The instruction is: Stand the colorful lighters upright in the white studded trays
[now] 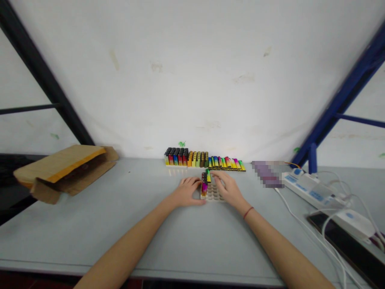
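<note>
In the middle of the table is a pale tray (215, 193) with rows of round holes. A few lighters stand along its left side, among them a purple-and-orange lighter (204, 188). My left hand (187, 192) grips the tray's left edge, thumb at the front and fingers behind. My right hand (229, 188) reaches over the tray from the right, its fingers closed at a green-and-yellow lighter (208, 176) held upright by the left row. Its fingertips are partly hidden.
Behind the tray stand dark-topped lighters (176, 157) and orange-and-green lighters (197, 159); multicoloured lighters (227, 163) lie beside them. At left is an open cardboard box (69, 168). A power strip (315, 194), white cables (288, 208) and a dark phone (345, 245) occupy the right.
</note>
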### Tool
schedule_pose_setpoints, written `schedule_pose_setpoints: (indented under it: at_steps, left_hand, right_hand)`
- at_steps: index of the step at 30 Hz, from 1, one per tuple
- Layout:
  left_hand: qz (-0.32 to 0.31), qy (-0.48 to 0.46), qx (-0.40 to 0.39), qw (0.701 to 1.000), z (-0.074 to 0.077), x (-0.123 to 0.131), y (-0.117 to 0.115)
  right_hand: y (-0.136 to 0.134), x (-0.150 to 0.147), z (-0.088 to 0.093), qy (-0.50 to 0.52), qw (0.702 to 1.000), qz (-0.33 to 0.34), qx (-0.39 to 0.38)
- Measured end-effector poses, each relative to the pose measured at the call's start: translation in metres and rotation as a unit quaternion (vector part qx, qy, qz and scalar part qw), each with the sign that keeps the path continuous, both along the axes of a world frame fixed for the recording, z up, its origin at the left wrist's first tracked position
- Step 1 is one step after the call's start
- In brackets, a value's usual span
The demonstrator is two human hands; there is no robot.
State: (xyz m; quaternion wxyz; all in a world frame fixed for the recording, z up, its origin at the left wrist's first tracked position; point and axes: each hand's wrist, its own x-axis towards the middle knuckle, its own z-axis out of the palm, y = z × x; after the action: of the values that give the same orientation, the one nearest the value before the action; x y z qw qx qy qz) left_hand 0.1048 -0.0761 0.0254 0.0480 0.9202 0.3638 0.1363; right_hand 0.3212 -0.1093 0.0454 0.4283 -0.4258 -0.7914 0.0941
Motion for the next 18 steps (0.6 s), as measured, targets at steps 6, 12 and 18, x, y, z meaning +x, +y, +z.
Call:
schedule_pose_setpoints:
  at_steps: [6,12,18]
  left_hand:
    - [-0.001,-0.002,0.008,1.000,-0.001,-0.001,0.001]
    - [0.001,0.004,0.006,1.000,-0.001,-0.001,0.001]
    - [0.000,0.005,-0.001,1.000,0.000,-0.001,0.001]
  right_hand:
    - [0.020,0.002,-0.012,-0.161,0.982,-0.054,-0.084]
    - [0.018,0.017,-0.003,-0.216,0.963,-0.110,-0.115]
    - [0.025,0.049,-0.006,-0.231,0.939,-0.211,-0.142]
